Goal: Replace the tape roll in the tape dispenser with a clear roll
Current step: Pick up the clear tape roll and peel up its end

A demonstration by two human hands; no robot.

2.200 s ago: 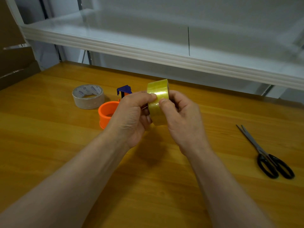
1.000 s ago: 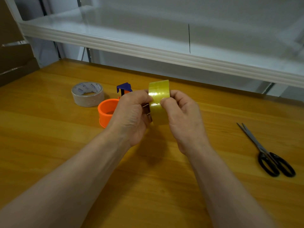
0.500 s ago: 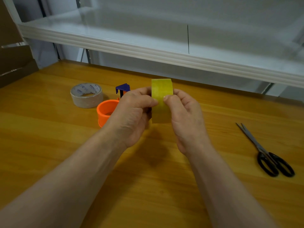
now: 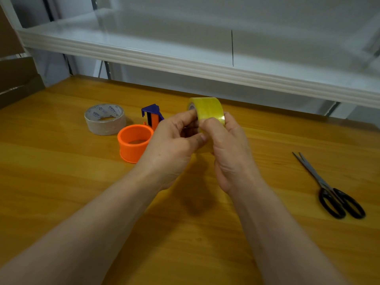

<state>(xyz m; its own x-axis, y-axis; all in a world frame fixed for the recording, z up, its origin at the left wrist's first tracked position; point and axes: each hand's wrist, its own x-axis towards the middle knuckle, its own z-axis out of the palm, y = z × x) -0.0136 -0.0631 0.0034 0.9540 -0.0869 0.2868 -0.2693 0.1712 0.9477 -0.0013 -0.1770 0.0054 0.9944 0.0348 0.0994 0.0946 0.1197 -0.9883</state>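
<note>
Both pinching: my left hand and right hand fingers curl round the clear roll, right of the dispenser.

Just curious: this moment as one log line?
left hand, right hand: grip yellowish clear tape roll | orange-and-blue plastic dispenser: no roll | grey tape roll: beside it

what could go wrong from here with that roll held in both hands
1. The clear roll is held above the table only by the left hand and right hand; while they pick at it, it could slip and drop.
2. A freed tape end may stick to the fingers or back onto the roll.
3. The orange dispenser lies loose beside the left hand and could get knocked.
</note>
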